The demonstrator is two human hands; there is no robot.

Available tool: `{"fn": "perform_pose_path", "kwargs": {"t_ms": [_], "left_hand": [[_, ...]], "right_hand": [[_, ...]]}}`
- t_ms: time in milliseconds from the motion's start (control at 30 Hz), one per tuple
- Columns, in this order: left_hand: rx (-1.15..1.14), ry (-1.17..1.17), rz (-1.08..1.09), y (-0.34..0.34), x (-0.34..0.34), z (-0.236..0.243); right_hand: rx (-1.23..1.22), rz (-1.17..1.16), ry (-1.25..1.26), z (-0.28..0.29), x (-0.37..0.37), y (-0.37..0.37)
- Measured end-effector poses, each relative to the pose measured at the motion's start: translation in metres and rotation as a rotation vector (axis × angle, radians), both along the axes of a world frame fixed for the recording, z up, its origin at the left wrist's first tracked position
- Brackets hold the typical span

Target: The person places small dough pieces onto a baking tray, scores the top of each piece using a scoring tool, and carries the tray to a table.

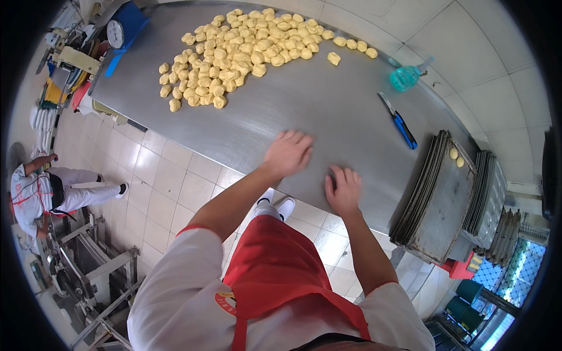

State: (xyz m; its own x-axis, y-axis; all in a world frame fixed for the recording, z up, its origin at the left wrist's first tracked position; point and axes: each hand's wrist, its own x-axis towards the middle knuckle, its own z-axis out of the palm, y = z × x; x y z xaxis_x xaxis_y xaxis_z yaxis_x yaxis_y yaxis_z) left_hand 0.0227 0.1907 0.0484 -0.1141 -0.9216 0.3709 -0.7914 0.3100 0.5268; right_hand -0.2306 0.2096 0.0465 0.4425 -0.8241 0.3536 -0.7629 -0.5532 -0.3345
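Observation:
Both hands are over the steel table (pixel 257 126) near its front edge, a short way apart. My left hand (pixel 288 153) is palm down with its fingers curled, slightly blurred; whatever lies under the palm is hidden. To its right and a little nearer, my right hand (pixel 344 190) bends its fingers and thumb in the same cupped way, its underside out of sight. Beyond them, a large heap of pale yellow dough pieces (pixel 234 55) covers the far left of the table. One dough piece (pixel 333 58) sits apart at the heap's right.
A blue-handled knife (pixel 403 126) and a teal spray bottle (pixel 405 77) are at the right. Stacked baking trays (pixel 439 205) carry two small dough balls (pixel 456 158). A dial scale (pixel 116 34) stands far left. Another person (pixel 47 193) is beside metal machinery at left.

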Motion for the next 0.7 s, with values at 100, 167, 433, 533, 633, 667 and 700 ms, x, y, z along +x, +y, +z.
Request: {"fn": "perform_pose_path", "kwargs": {"t_ms": [100, 167, 433, 533, 633, 667, 700], "left_hand": [[-0.022, -0.121, -0.129, -0.071, 0.019, -0.002], [0.016, -0.06, -0.096, -0.077, 0.031, -0.016], [-0.023, 0.079, -0.01, -0.007, -0.003, -0.006], [-0.088, -0.014, -0.143, -0.067, 0.003, -0.017], [-0.124, 0.004, -0.194, -0.091, 0.029, -0.027], [-0.081, -0.001, -0.127, -0.081, 0.04, -0.033], [-0.045, -0.014, -0.103, -0.064, 0.04, -0.036]], "right_hand": [[-0.018, 0.08, 0.044, 0.0, 0.024, -0.057], [-0.009, 0.114, 0.04, -0.004, 0.002, -0.085], [0.003, -0.051, -0.064, -0.014, -0.019, 0.0], [-0.011, 0.024, -0.01, -0.003, 0.013, -0.048], [0.005, 0.019, 0.021, -0.009, -0.012, -0.082], [0.014, -0.027, 0.019, -0.013, -0.025, -0.072], [0.02, -0.075, 0.013, -0.021, -0.037, -0.057]]}}
